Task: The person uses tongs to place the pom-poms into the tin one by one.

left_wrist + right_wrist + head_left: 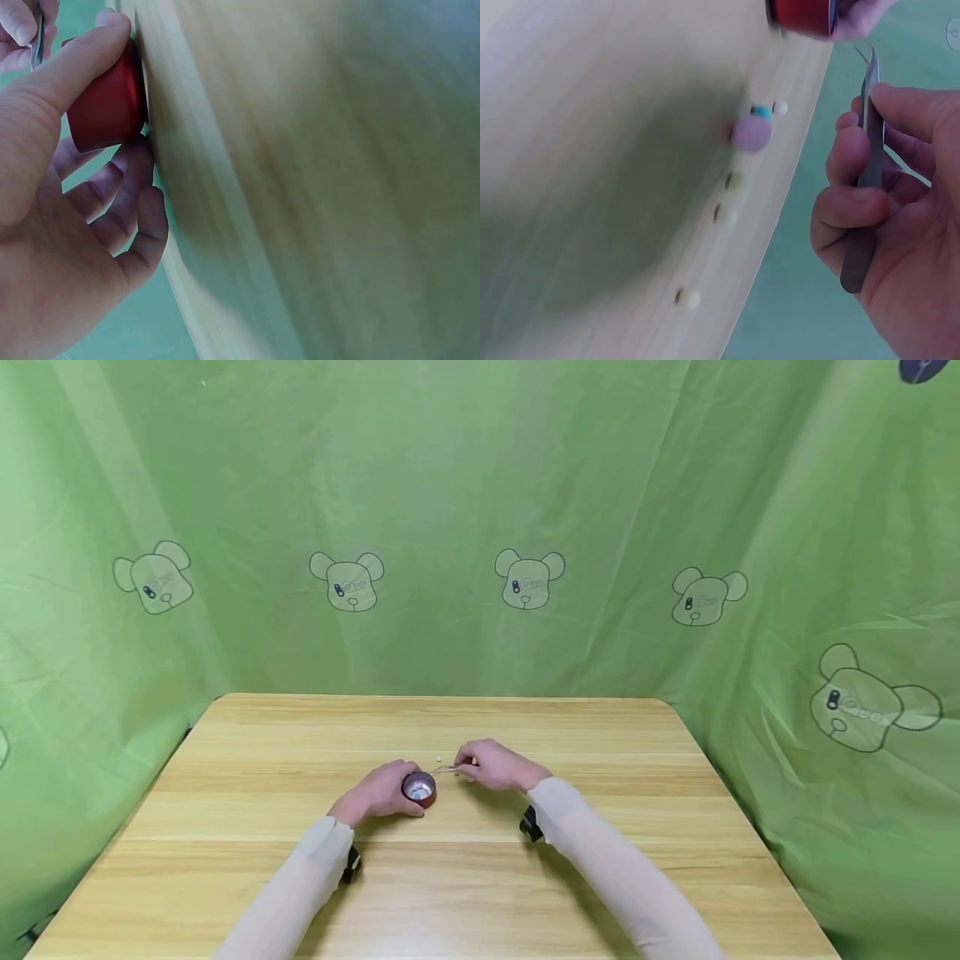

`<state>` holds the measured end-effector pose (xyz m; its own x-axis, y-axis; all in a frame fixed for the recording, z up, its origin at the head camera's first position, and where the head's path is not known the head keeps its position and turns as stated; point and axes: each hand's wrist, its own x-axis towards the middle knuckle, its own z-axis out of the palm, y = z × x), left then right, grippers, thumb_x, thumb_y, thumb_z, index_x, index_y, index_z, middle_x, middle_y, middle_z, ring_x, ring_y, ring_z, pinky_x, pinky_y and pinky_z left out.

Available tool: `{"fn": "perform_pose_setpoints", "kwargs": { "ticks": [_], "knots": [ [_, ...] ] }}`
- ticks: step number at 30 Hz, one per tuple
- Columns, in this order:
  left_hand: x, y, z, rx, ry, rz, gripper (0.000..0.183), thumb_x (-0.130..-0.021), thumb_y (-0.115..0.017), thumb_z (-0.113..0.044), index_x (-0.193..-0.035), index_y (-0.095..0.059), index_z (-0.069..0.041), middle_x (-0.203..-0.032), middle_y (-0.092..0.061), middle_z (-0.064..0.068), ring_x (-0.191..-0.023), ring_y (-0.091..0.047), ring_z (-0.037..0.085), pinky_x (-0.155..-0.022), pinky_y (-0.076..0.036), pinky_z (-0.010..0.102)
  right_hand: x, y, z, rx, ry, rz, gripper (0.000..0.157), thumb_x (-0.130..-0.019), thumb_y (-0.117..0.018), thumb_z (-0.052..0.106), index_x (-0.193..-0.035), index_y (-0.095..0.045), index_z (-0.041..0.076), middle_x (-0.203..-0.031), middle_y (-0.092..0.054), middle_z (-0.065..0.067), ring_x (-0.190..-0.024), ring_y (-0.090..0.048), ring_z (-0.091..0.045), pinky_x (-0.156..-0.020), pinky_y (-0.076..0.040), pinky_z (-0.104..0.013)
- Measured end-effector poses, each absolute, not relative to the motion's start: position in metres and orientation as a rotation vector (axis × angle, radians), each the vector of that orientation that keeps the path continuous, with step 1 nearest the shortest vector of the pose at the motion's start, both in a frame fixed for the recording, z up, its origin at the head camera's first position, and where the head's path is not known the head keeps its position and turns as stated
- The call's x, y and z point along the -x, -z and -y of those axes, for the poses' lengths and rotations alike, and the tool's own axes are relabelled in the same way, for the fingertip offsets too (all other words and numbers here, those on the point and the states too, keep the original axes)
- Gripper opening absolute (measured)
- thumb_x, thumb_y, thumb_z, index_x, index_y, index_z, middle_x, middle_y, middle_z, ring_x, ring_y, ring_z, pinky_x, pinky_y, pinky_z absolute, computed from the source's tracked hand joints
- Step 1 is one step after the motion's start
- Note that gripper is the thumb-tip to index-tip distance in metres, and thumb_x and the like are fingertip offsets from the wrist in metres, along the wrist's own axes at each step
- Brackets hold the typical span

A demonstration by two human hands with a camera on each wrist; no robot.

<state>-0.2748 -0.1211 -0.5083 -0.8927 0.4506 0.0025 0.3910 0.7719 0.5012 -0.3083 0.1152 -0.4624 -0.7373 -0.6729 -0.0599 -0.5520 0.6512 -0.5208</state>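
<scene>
My left hand grips a small red round tin, thumb on one side and fingers on the other. The tin stands upright on the table, and in the head view its silvery inside shows some pale pink and bluish bits. To its right, my right hand pinches a pair of metal tweezers between thumb and fingers. Their bent tips sit slightly apart near the tin's rim, with nothing visible between them. Below them on the table lie a purple bead, a blue bead and several whitish beads.
The light wooden table carries the tin and beads. One white bead lies just beyond the tweezers in the head view. A green curtain with bear-head outlines hangs behind and at both sides of the table.
</scene>
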Motion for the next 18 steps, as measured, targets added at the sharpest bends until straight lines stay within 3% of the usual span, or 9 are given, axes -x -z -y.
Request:
{"fn": "perform_pose_setpoints", "kwargs": {
  "ticks": [7, 18],
  "knots": [
    [0.274, 0.508, 0.121, -0.659, -0.764, -2.84, 0.057, -0.067, -0.085, -0.032, -0.111, -0.058, -0.01, -0.101, -0.058, 0.004, -0.092, -0.055, 0.02, -0.084, -0.044, 0.04, 0.312, 0.461, -0.14, 0.952, 0.733, -2.692, 0.013, -0.095, -0.057, 0.014, -0.101, -0.066, 0.008, -0.092, -0.062, 0.003, -0.081, -0.055, -0.01, -0.074, -0.047, -0.028],
    [0.274, 0.509, 0.12, -0.646, -0.755, -2.841, 0.057, -0.068, -0.085, -0.033, -0.112, -0.057, -0.009, -0.102, -0.058, 0.004, -0.094, -0.055, 0.02, -0.085, -0.045, 0.041, 0.318, 0.462, -0.179, 0.86, 0.821, -2.73, 0.012, -0.094, -0.056, 0.01, -0.099, -0.066, 0.007, -0.092, -0.063, -0.004, -0.079, -0.054, -0.012, -0.071, -0.047, -0.03]
  ]
}}
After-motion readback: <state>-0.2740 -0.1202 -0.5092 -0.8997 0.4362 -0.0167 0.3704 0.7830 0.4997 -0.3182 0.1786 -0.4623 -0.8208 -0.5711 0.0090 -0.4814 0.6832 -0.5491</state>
